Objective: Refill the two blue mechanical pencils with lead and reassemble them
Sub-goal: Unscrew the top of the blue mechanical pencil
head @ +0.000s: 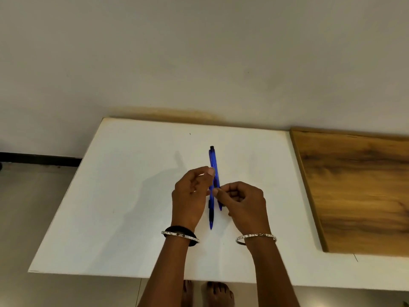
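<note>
Two blue mechanical pencils are held close together over the white table (pixel 132 196), both pointing roughly away from me. The farther pencil (pixel 214 160) has a black push-button at its far end, and its tip ends by my right palm. The nearer pencil (pixel 211 218) has a dark section and its tip points toward me. My left hand (pixel 190 200) is closed with its thumb pressed on the pencils from the left. My right hand (pixel 243 202) pinches them from the right with its fingertips. The fingers hide where the two pencils overlap.
A wooden board (pixel 358 191) lies on the table's right part. A plain wall rises just behind the table. Floor shows at the left, and bare feet (pixel 208 293) stand below the near edge. Each wrist wears a bangle.
</note>
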